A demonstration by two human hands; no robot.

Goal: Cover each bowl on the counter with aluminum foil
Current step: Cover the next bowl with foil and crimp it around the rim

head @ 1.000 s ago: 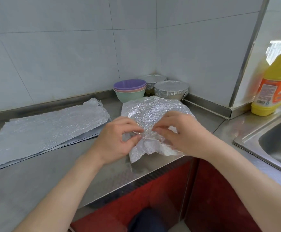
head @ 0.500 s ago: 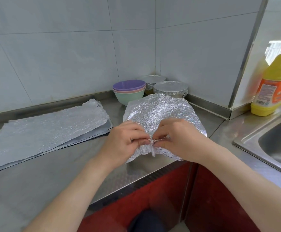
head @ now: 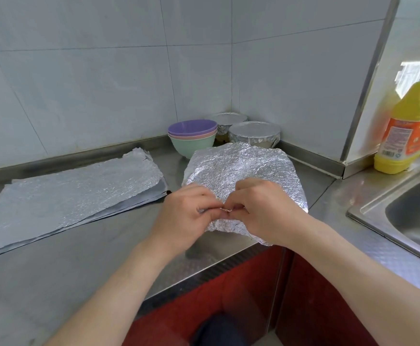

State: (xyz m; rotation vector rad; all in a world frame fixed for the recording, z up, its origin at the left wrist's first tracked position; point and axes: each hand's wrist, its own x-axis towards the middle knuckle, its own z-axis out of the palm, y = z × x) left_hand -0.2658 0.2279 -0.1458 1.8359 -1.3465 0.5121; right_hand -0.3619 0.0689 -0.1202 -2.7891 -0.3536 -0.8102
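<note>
At the front edge of the grey steel counter [head: 79, 258], the left hand [head: 186, 216] and the right hand [head: 261, 211] each pinch the near hem of a crinkled square sheet of aluminium foil [head: 241, 166], which is draped over what I take to be a bowl hidden beneath. The step looks like crimping this cover, and the next move likely calls for folding the loose corners down round the rim without tearing. Beyond, a stack of 3 uncovered plastic bowls [head: 192, 136], purple on pink on green, waits beside 2 foil-capped bowls [head: 254, 132] in the corner.
</note>
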